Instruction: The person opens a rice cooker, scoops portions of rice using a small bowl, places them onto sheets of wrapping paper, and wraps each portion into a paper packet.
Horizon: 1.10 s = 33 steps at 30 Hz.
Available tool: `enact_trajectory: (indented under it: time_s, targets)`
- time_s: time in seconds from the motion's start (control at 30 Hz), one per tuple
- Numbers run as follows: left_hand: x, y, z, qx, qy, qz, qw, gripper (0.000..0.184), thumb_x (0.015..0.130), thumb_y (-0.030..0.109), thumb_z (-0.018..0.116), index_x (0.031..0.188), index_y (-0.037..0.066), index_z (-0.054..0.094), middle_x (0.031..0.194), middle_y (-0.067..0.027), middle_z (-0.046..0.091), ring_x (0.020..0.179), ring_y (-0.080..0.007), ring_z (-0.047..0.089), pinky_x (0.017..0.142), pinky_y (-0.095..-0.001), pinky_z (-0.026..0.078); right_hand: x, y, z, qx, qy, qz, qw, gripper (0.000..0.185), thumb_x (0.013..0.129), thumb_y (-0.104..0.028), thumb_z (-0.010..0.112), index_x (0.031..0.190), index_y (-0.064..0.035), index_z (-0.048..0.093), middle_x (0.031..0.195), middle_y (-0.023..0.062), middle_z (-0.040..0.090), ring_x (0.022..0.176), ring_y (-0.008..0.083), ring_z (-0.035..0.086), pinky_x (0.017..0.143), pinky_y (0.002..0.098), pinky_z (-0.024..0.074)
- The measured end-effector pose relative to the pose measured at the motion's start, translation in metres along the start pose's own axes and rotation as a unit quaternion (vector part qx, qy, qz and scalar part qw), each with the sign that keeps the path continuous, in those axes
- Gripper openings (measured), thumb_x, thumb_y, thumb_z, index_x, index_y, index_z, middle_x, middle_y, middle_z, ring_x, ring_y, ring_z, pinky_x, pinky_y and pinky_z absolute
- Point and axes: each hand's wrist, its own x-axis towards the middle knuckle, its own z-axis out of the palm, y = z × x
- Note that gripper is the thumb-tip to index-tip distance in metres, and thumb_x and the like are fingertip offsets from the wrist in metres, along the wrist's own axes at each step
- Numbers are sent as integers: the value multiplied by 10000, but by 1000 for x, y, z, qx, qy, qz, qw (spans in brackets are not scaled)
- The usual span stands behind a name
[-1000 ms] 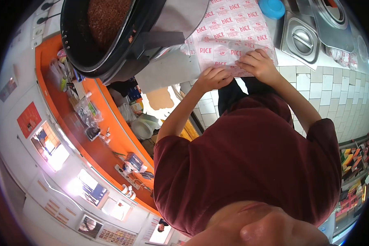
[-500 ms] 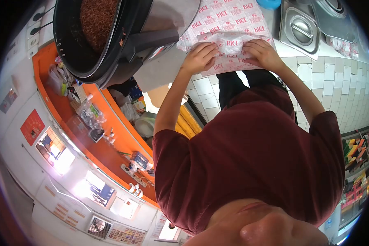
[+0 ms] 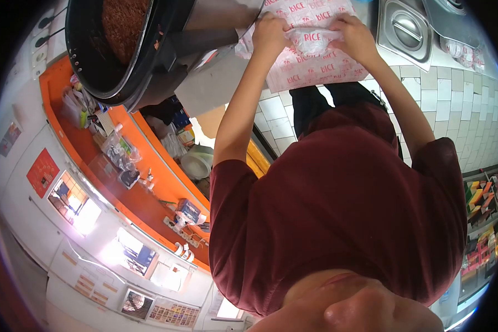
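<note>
White paper sheets [image 3: 301, 72] printed with red "RICE" lettering lie on the counter. On them is a folded paper wrap [image 3: 314, 41] with "RICE" across its middle. My left hand [image 3: 271, 34] closes on the wrap's left end, its fingers bent and their tips partly hidden. At the opposite end, my right hand [image 3: 355, 37] has its fingers pressed round the paper. Whatever is inside the wrap is hidden.
A black pot [image 3: 86, 61] with reddish-brown grains [image 3: 124, 27] stands at the upper left. To the right are a steel lid [image 3: 405, 32] and small wrapped bundles [image 3: 463, 54]. An orange shelf [image 3: 166, 171] runs down the left.
The paper has been rolled into a compact wrap, and both hands have moved farther forward with it, away from the body. More of the printed sheet shows on the near side.
</note>
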Motion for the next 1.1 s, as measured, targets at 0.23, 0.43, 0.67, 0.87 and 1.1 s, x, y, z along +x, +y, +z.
enact_trajectory:
  time_s: [0.23, 0.43, 0.67, 0.87, 1.1]
  targets:
    - [-42, 14, 10, -43, 40, -32, 998, 121, 667, 103, 738, 760, 59, 674, 878, -83, 655, 818, -291, 629, 699, -362, 501, -35, -9, 12, -83, -8, -103, 991, 241, 712, -132, 686, 946, -80, 663, 988, 28, 605, 978, 236, 594, 805, 361, 498]
    - [-72, 25, 46, 40, 190, 57, 979, 213, 765, 12, 612, 965, 36, 679, 997, -85, 650, 904, -280, 632, 779, -359, 519, -60, -23, 16, -96, 39, -115, 988, 461, 709, -155, 677, 1161, -84, 620, 1112, 35, 582, 1047, 221, 567, 921, 367, 462]
    - [-89, 28, 60, -44, 175, 66, 981, 414, 782, 14, 645, 1174, -95, 572, 1225, -252, 513, 1085, -392, 555, 890, -401, 482, -68, -22, 14, -4, 13, -51, 999, 487, 768, -138, 651, 1246, -110, 565, 1191, 53, 562, 1103, 242, 550, 1038, 451, 363]
    - [-90, 34, 61, -55, 180, 56, 981, 445, 806, 39, 645, 1216, -99, 539, 1262, -252, 497, 1126, -404, 527, 952, -426, 440, -66, -20, 34, -14, 63, 19, 998, 430, 776, -130, 652, 1200, -165, 588, 1174, -20, 589, 1102, 179, 559, 1044, 447, 354]
    - [-90, 36, 63, -78, 167, 27, 983, 567, 773, 70, 679, 1277, -96, 479, 1302, -267, 461, 1160, -427, 491, 991, -448, 409, -54, -4, 15, -31, 40, -70, 996, 237, 803, -135, 637, 1036, -144, 676, 1064, -11, 660, 983, 207, 625, 932, 411, 456]
